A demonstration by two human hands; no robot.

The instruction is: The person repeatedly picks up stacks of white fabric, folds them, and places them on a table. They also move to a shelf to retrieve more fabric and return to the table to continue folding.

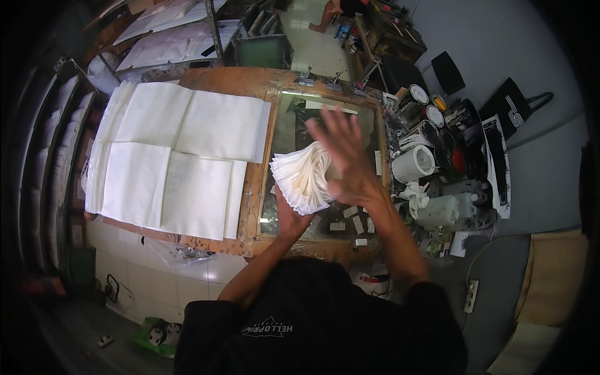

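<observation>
Left hand [292, 220] curled under white fabric bundle [299, 178], holding it; fingers mostly hidden. Bundle above glass panel [367, 131], between hands, folds fanning leftward, long axis unclear. Right hand [347, 164] open, fingers spread, blurred, just beside bundle's right side; contact unclear.

I see a black short-sleeved shirt [328, 322] at six o'clock, a small pale angular print [267, 327] toward its nine o'clock.
</observation>
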